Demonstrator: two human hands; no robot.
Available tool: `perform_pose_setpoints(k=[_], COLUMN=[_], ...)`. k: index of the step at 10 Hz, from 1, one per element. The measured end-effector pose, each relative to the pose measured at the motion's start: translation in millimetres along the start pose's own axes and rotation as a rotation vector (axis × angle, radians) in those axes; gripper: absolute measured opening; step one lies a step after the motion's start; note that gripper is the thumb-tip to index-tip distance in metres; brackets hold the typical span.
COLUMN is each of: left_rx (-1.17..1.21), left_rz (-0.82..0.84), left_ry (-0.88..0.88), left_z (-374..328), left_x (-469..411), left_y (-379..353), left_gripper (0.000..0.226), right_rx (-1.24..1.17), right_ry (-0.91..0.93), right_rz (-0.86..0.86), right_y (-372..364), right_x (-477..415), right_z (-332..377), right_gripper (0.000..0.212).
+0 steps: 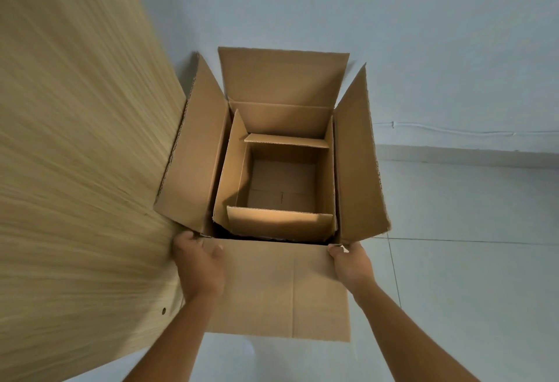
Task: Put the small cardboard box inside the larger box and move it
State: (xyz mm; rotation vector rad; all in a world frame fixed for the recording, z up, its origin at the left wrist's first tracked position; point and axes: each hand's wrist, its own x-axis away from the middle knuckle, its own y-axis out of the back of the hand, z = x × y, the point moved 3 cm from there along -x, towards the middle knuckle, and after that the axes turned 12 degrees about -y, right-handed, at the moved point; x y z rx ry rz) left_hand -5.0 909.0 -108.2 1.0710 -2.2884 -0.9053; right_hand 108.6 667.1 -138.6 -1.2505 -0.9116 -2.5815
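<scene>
The larger cardboard box (360,170) is open with its flaps spread outward. Inside it sits the small cardboard box (281,221), also open and empty, its flaps standing up. My left hand (198,263) grips the near left corner of the larger box, fingers wrapped over the near flap's fold. At the near right corner my right hand (352,262) grips the same way. The near flap (272,291) hangs down toward me between my forearms.
A light wooden panel (75,154) with small holes fills the left side and touches the larger box's left flap. Behind the box is a pale wall (453,33) with a thin white cable (453,131). Pale floor tiles (469,260) lie to the right.
</scene>
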Motion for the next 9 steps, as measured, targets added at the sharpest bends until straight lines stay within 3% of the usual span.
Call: perform_pose_setpoints(k=[1,2,3,4,5,9], left_rx=[-0.216,-0.421,-0.576,-0.662,-0.688,-0.624], left_rz=[0.050,0.164,0.283,0.355,0.363,0.384], left_ry=[-0.132,-0.394,-0.580,-0.615,-0.603,-0.545], left_z=[-6.6,-10.6,-10.7,-9.7,-7.4,-29.3], left_x=[16.4,24.2,21.3,11.7,5.8,14.8], left_y=[0.6,-5.3,-13.1,-17.8,-19.5,-15.5], left_gripper=[0.050,0.037,0.045,0.049,0.049,0.057], right_rx=[0.169,0.518,0.677,0.621,0.551,0.571], right_ry=[-0.049,-0.008,0.287,0.487,0.481,0.579], right_rz=[-0.051,-0.219,-0.373,-0.264,-0.144,-0.218], right_y=[3.4,6.8,0.5,-10.9,-18.4,-7.1], right_x=[12.8,28.8,42.3,40.7,34.5,34.7], right_z=[-6.0,-11.2,-7.8,-3.7,0.8,13.4], right_gripper=[0.056,0.048,0.044,0.039,0.034,0.039])
